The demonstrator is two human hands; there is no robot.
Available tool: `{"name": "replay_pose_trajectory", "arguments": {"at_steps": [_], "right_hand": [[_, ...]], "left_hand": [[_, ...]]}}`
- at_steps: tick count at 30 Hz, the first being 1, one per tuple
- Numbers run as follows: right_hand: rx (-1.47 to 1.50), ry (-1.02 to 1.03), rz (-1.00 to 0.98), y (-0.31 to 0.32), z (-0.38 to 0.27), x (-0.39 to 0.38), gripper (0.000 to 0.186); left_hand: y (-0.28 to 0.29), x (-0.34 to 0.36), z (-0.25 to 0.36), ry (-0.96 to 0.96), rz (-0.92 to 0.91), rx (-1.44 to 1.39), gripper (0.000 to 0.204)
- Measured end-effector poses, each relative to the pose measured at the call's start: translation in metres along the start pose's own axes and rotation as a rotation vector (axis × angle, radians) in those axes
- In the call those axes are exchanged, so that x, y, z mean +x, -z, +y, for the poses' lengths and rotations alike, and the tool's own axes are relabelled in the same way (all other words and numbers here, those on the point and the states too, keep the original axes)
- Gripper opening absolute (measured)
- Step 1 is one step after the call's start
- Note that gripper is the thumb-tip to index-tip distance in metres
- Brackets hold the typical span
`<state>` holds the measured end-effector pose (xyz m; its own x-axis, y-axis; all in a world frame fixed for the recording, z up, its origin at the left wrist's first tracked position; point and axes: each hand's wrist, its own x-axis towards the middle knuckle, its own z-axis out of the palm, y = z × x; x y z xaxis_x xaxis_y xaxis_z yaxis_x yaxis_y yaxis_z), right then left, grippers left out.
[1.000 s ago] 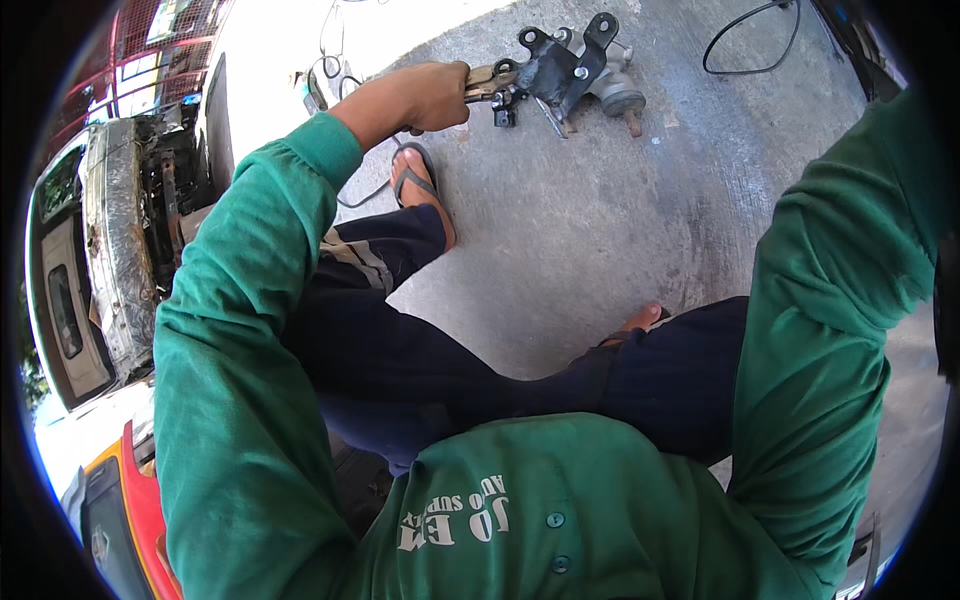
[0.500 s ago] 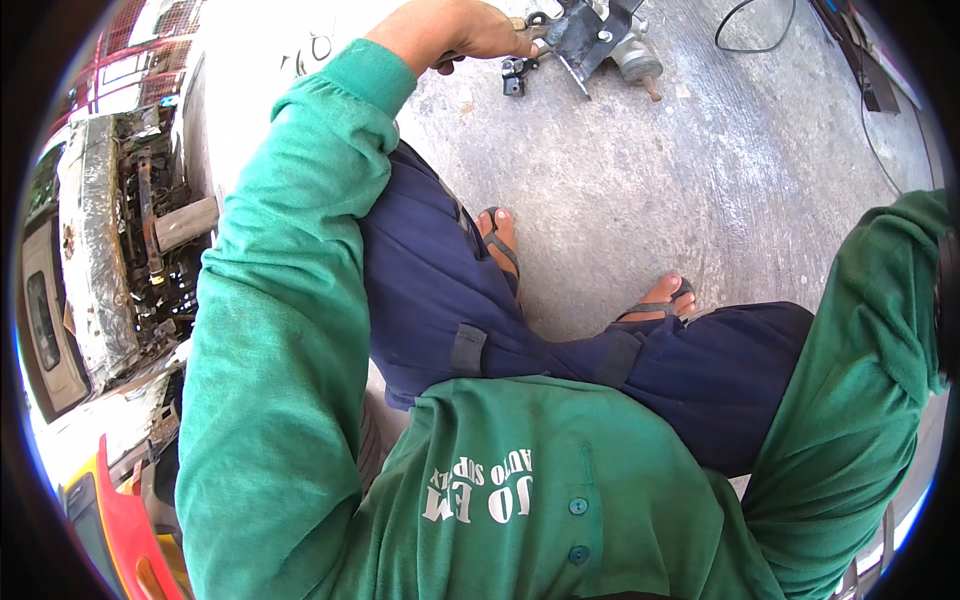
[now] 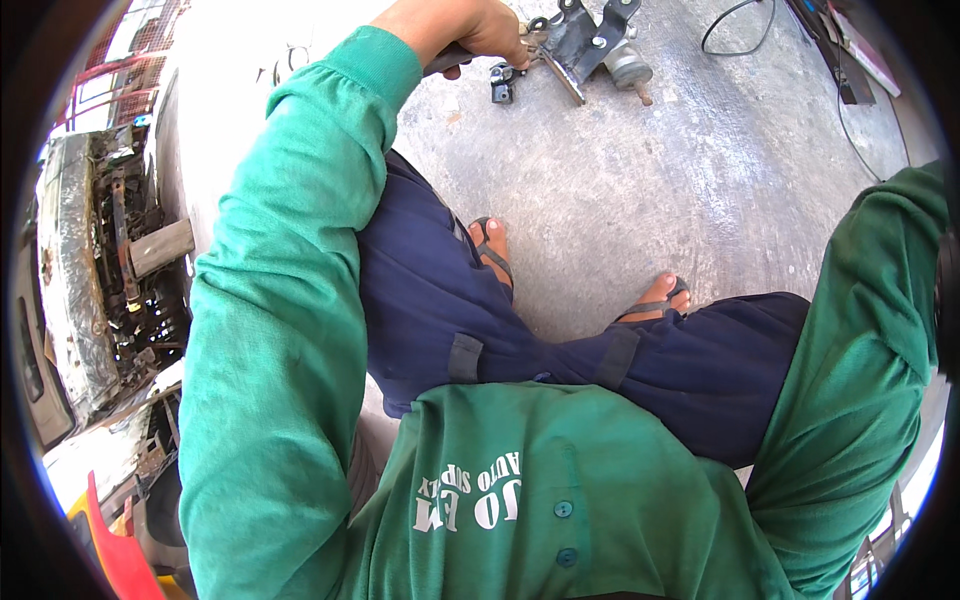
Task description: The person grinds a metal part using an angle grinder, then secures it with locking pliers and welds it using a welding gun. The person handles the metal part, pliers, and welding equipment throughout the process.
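My left hand [image 3: 478, 30] reaches to the top edge of the view, its fingers wrapped round what looks like a pair of pliers. A dark grey handle [image 3: 447, 60] shows below the palm. The tool's metal jaws [image 3: 535, 44] lie against a black metal bracket [image 3: 570, 48] on the floor. A grey cylindrical part [image 3: 628, 68] with a brownish stub is at the bracket's right side. Just below my fingers lies a small black clamp-like piece [image 3: 502, 82]. My right arm in its green sleeve [image 3: 880, 300] runs out at the right rim, where the hand is out of sight.
My sandalled feet [image 3: 490, 250] rest on the concrete floor [image 3: 600, 190]. A black cable [image 3: 735, 45] loops at the upper right, near a dark metal frame [image 3: 845, 75]. Thin rings [image 3: 290, 58] lie at upper left. A stripped, rusty vehicle body [image 3: 80, 270] stands at left.
The whole view has shifted slightly, moving the bracket left and down a little. More of the dark handle now shows under my left palm. The parts on the floor keep their places.
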<state>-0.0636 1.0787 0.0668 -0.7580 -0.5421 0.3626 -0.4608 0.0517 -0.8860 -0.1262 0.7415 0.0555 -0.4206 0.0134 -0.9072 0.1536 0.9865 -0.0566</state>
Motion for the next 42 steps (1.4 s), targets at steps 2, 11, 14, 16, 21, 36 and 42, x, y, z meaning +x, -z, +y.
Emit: {"name": "replay_pose_trajectory", "arguments": {"at_steps": [2,11,14,16,21,36,42], "right_hand": [[-0.008,0.001,0.013,0.002,-0.003,0.000,0.060],[-0.047,-0.025,0.085,0.019,-0.012,-0.017,0.060],[-0.057,-0.052,0.124,0.021,-0.012,-0.031,0.060],[-0.068,-0.046,0.140,0.027,-0.015,-0.032,0.059],[-0.121,0.025,0.146,0.052,-0.031,-0.011,0.059],[-0.131,0.027,0.164,0.057,-0.037,-0.014,0.058],[-0.107,-0.010,0.176,0.047,-0.030,-0.029,0.058]], "left_hand": [[-0.007,0.006,0.007,0.157,0.051,-0.031,0.066],[-0.022,0.003,0.005,0.057,0.311,-0.026,0.063],[-0.019,0.003,0.004,0.035,0.268,-0.030,0.061],[-0.012,-0.006,0.005,0.024,0.264,-0.044,0.060],[-0.010,-0.010,0.007,0.057,0.242,-0.041,0.054],[-0.010,-0.010,0.006,0.056,0.265,-0.070,0.052],[-0.006,-0.005,-0.002,0.019,0.312,-0.054,0.051]]}}
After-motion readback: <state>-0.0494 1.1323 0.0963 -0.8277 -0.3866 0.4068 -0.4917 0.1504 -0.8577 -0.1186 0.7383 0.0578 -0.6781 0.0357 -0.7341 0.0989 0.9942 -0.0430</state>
